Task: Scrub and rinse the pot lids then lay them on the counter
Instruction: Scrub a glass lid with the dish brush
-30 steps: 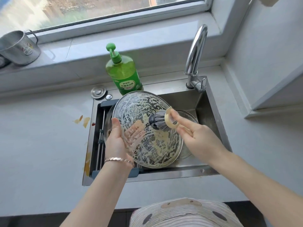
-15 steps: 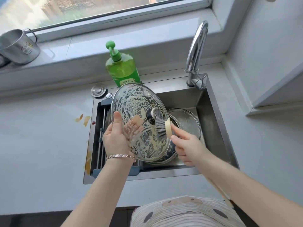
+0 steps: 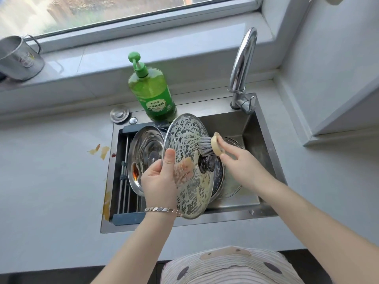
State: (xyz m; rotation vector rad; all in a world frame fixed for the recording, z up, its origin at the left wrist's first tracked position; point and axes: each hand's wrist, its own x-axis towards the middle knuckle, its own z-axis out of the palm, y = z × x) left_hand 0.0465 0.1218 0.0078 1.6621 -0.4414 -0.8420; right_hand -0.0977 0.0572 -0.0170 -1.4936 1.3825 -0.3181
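- Over the sink (image 3: pixel 264 140), item one?
- Glass lid (image 3: pixel 188 140), foam-coated, stood on edge and tilted. Your left hand (image 3: pixel 159 181) clamps its rim, thumb on the near face, fingers showing through the glass. Probably held this way to turn the knob side towards the brush.
- Item two?
- Brush (image 3: pixel 207 145), bristles against the lid's upper right, just above the knob (image 3: pixel 207 168). Your right hand (image 3: pixel 242 162) pinches its pale round head. The hands are apart, one on each side of the lid.
- Stock waiting?
- Steel lid (image 3: pixel 145 152), brown smear on it, leaning on the rack at left. Second glass lid (image 3: pixel 231 181) low in the basin. I judge they are kept there so drips fall inside.
- Rinse?
- Not begun: the faucet (image 3: pixel 244 58) shows no water. No lid lies on the counter (image 3: pixel 51 171).
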